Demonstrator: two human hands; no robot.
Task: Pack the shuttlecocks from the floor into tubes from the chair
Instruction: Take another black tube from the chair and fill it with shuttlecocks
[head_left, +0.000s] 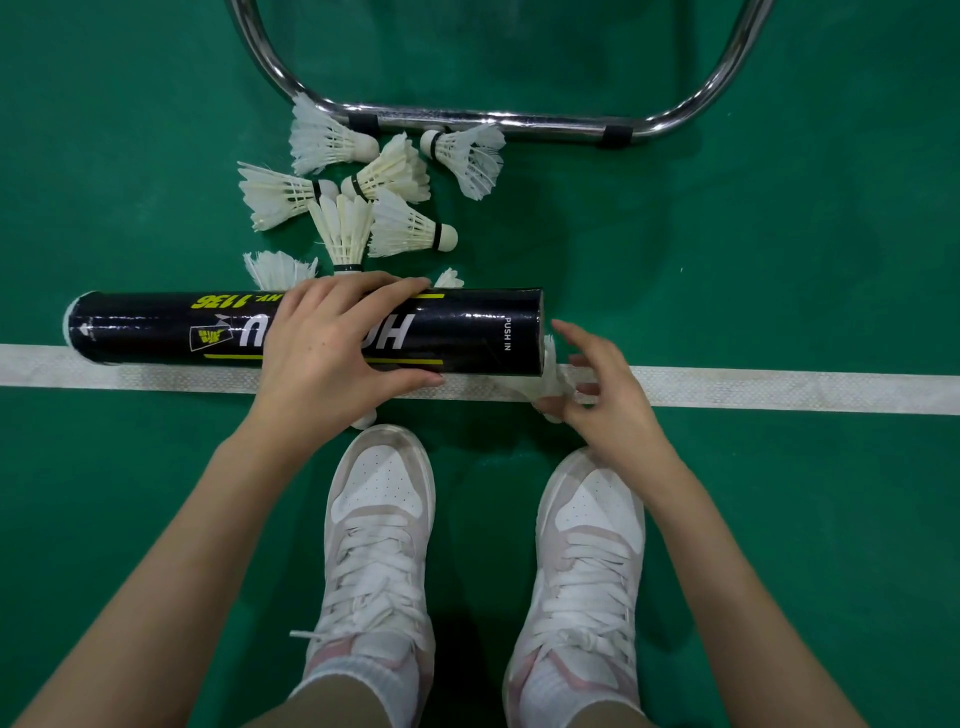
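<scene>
Black tube (467, 332), one, printed in white and yellow, lying sideways over the white court line (779, 387) on the green floor (156, 156), my left hand (332, 343) curled round its middle and its open end facing my right. White shuttlecock (553, 382), one, at that mouth, pinched low by my right hand (597, 395) with the upper fingers (574, 335) spread loose. Loose shuttlecocks (363, 197), a cluster, lying on the floor beyond the tube beside the chrome chair frame (493, 120); my white shoes (379, 530) below.
</scene>
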